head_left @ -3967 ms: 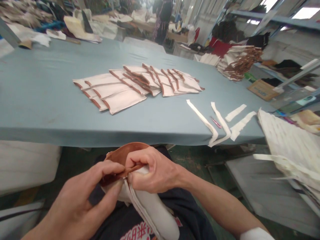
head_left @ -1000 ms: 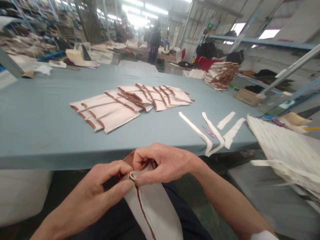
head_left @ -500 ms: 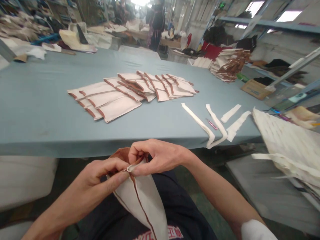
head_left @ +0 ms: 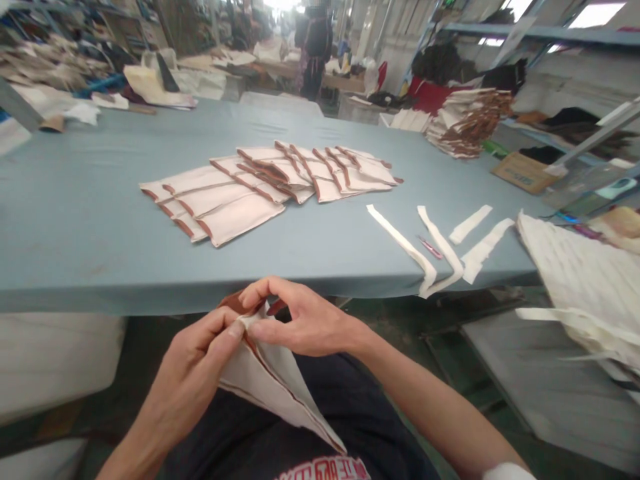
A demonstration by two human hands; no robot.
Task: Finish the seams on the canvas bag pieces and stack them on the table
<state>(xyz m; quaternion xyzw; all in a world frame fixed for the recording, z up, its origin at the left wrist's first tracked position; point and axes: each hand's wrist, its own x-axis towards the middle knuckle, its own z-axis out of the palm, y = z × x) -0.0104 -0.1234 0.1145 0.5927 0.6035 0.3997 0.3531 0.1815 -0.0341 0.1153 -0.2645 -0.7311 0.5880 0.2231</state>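
Observation:
Between my two hands is a cream fabric pouch (head_left: pixel 280 380) with brown edging and a brown seam line, hanging down over my lap. My left hand (head_left: pixel 203 343) pinches its top edge at the seam between thumb and fingers. My right hand (head_left: pixel 300 317) grips the same edge just beside it, thumb in front and fingers curled behind. The exact spot under the fingertips is partly hidden. Ahead on the table, similar cream pouches (head_left: pixel 245 213) with brown edges lie overlapping in a row.
The blue-grey table (head_left: pixel 90 227) spans the view in front of me. White fabric strips (head_left: pixel 400 241) and a small pink tool (head_left: pixel 430 248) lie at its right front. A pile of pouches (head_left: pixel 465 123) and a cardboard box (head_left: pixel 523 173) stand at the back right. A person (head_left: pixel 314 50) stands far behind.
Both hands have shifted slightly left with the pouch's top edge. The pouch's lower end now swings out to the right and looks more folded. The view has turned a little left.

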